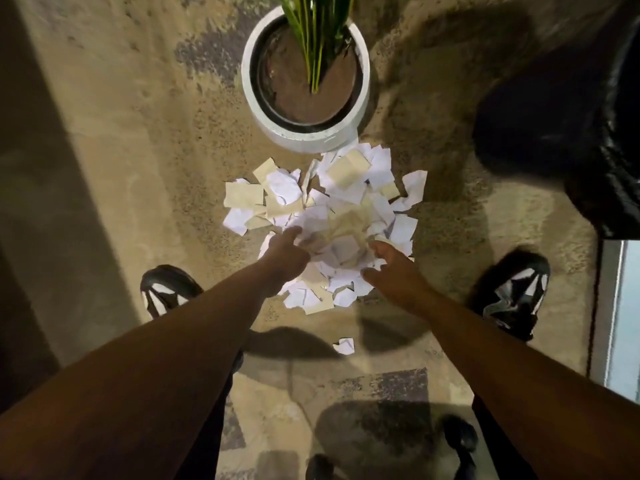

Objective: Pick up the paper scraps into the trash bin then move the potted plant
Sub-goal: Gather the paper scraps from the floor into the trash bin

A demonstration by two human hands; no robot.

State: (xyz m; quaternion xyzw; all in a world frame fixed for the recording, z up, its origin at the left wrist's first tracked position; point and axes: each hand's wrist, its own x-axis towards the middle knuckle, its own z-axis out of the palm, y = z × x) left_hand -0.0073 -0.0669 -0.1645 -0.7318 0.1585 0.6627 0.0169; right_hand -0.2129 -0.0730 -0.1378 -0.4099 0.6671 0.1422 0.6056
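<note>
A heap of white and cream paper scraps point(343, 202) lies on the stone floor just in front of a white round potted plant point(304, 136) with green stalks. My left hand point(285, 252) reaches down onto the near left side of the heap, fingers curled against the scraps. My right hand point(389, 265) hovers at the near right side with fingers spread and nothing in it. One stray scrap point(344, 345) lies apart, closer to me. A trash bin lined with a black bag point(568, 133) stands at the right.
My two black-and-white shoes point(166, 289) point(512, 292) stand on either side of the heap. A pale wall or step edge point(52, 168) runs along the left. A light panel with a cable point(620, 317) is at the right edge.
</note>
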